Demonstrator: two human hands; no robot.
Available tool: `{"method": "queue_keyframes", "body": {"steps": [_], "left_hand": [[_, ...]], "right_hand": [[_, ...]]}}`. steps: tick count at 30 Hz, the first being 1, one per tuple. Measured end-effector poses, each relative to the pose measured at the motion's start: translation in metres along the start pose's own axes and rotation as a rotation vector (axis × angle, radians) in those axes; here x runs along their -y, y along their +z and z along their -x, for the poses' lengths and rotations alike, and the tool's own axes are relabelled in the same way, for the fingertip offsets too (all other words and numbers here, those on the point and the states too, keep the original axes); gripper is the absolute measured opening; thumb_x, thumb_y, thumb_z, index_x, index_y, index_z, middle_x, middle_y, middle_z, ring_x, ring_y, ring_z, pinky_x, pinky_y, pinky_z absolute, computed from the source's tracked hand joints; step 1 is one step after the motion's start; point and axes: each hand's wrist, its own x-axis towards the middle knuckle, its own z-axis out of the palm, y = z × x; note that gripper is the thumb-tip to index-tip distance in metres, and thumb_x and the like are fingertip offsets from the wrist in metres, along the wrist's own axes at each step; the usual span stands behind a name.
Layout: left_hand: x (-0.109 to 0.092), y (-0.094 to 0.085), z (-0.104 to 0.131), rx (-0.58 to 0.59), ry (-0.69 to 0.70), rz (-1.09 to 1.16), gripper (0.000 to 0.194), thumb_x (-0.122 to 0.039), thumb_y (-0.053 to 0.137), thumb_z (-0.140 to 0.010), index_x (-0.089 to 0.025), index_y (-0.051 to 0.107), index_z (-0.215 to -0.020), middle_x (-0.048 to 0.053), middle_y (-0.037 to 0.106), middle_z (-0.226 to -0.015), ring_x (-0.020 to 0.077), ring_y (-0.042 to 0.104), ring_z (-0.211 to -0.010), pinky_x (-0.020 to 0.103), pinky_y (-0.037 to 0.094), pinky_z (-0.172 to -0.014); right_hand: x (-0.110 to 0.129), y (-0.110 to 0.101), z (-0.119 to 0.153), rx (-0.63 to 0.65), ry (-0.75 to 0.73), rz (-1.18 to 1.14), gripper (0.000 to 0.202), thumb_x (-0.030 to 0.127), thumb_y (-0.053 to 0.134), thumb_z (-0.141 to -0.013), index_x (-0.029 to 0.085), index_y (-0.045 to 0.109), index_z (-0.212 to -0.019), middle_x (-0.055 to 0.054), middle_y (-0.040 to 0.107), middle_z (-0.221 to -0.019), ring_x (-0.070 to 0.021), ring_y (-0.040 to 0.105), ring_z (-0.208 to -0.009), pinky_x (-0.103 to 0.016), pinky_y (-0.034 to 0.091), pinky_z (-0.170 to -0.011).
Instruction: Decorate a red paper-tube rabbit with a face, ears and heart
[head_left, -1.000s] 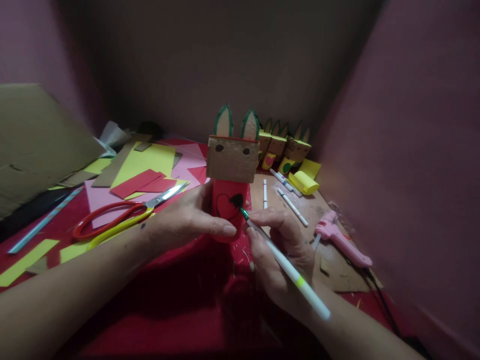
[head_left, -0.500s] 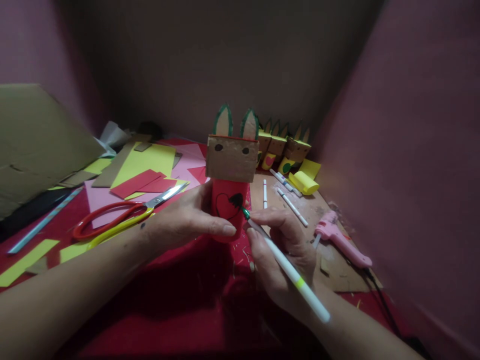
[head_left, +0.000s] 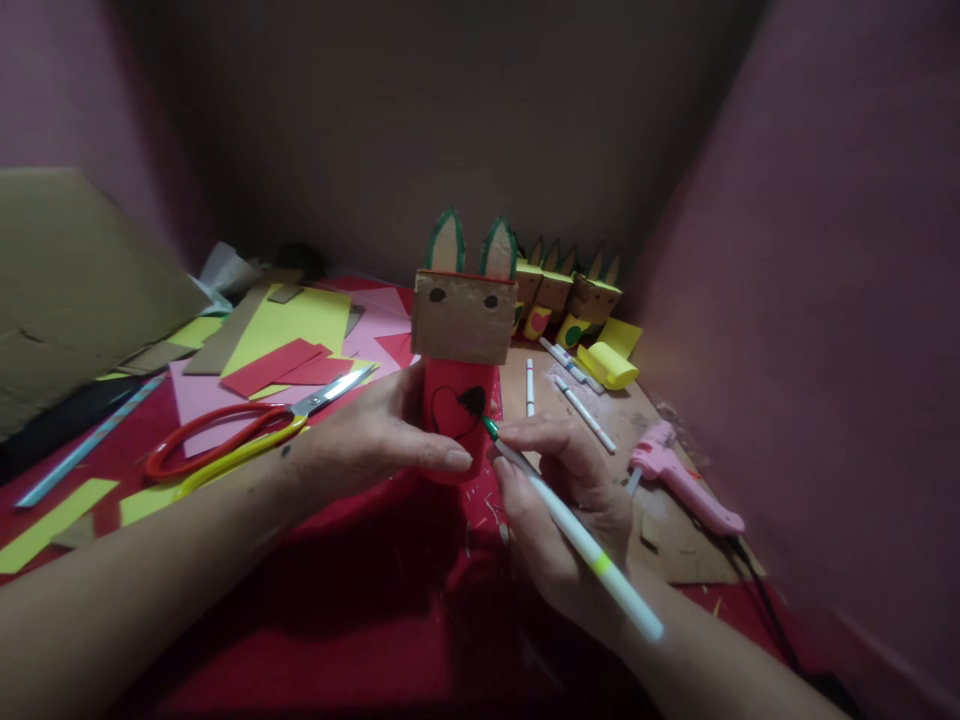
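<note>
The cardboard-headed figure (head_left: 465,335) is upright near the centre of the frame, its red body (head_left: 459,392) clamped in the grip of the left hand (head_left: 390,432), thumb across the lower front and the other fingers hidden; whether its base rests on the tabletop (head_left: 330,650) cannot be made out. The right hand (head_left: 566,485) has its grip closed around a white marker (head_left: 630,600) with a green end, pinched close to the point, which sits at or just off the right edge of a heart outline (head_left: 436,408), partly filled in dark. The likeliest fault is a stroke straying past that line, caused by a slip of the wrist or by the body turning under the thumb. The left thumb lies just below the drawing, so if the ink is wet, a shift upward could smear it; pressing too hard might dent the body, if it is only thin paper. The head looks wider than what carries it, so a loose hold could let the figure tip. Toward the left of the frame, the open scissors (head_left: 296,412) lie beside the left forearm, and a careless sweep could catch the blades.
</note>
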Motion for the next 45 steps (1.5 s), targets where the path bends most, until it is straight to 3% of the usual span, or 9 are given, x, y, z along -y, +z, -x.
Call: {"method": "queue_keyframes", "body": {"steps": [7, 29, 32, 41, 45], "left_hand": [[-0.0008, -0.0001, 0.0001, -0.011, -0.003, -0.009, 0.048, -0.011, 0.096, -0.062, -0.019, 0.073, -0.103, 0.006, 0.078, -0.095, 0.0254, 0.075, -0.091, 0.028, 0.062, -0.078], [0.0002, 0.0015, 0.0011, -0.028, -0.002, -0.010, 0.050, -0.012, 0.096, -0.063, -0.018, 0.072, -0.106, 0.008, 0.078, -0.095, 0.0247, 0.074, -0.086, 0.029, 0.061, -0.072], [-0.0023, 0.0035, 0.0018, -0.025, -0.006, -0.008, 0.044, -0.012, 0.095, -0.065, -0.019, 0.072, -0.102, 0.006, 0.079, -0.094, 0.0231, 0.074, -0.088, 0.027, 0.061, -0.076], [-0.0061, 0.0074, 0.0010, -0.008, -0.001, -0.008, 0.049, -0.014, 0.095, -0.064, -0.018, 0.072, -0.107, 0.000, 0.079, -0.088, 0.0221, 0.075, -0.087, 0.024, 0.061, -0.077], [-0.0060, 0.0055, 0.0005, -0.031, -0.005, -0.026, 0.045, -0.014, 0.096, -0.063, -0.017, 0.074, -0.102, 0.004, 0.080, -0.091, 0.0234, 0.076, -0.088, 0.026, 0.062, -0.078]], "right_hand": [[-0.0009, 0.0001, -0.0005, 0.051, -0.038, -0.021, 0.030, 0.006, 0.063, -0.093, 0.028, 0.068, -0.112, -0.002, 0.072, -0.100, -0.0164, 0.073, -0.092, -0.033, 0.064, -0.085], [-0.0003, 0.0000, -0.0011, 0.033, -0.008, -0.033, 0.027, 0.007, 0.063, -0.093, 0.029, 0.069, -0.108, -0.001, 0.072, -0.099, -0.0165, 0.072, -0.090, -0.034, 0.064, -0.083], [-0.0006, -0.0001, -0.0006, 0.051, -0.001, -0.052, 0.028, 0.006, 0.063, -0.093, 0.028, 0.069, -0.108, -0.001, 0.072, -0.098, -0.0154, 0.072, -0.090, -0.032, 0.063, -0.082], [0.0008, -0.0007, -0.0019, 0.037, 0.001, -0.040, 0.028, 0.006, 0.063, -0.092, 0.029, 0.068, -0.108, 0.000, 0.071, -0.099, -0.0154, 0.072, -0.091, -0.033, 0.063, -0.085], [-0.0009, -0.0011, 0.0008, 0.055, 0.011, -0.058, 0.028, 0.005, 0.063, -0.092, 0.028, 0.070, -0.107, -0.002, 0.072, -0.103, -0.0160, 0.073, -0.097, -0.033, 0.062, -0.089]]}}
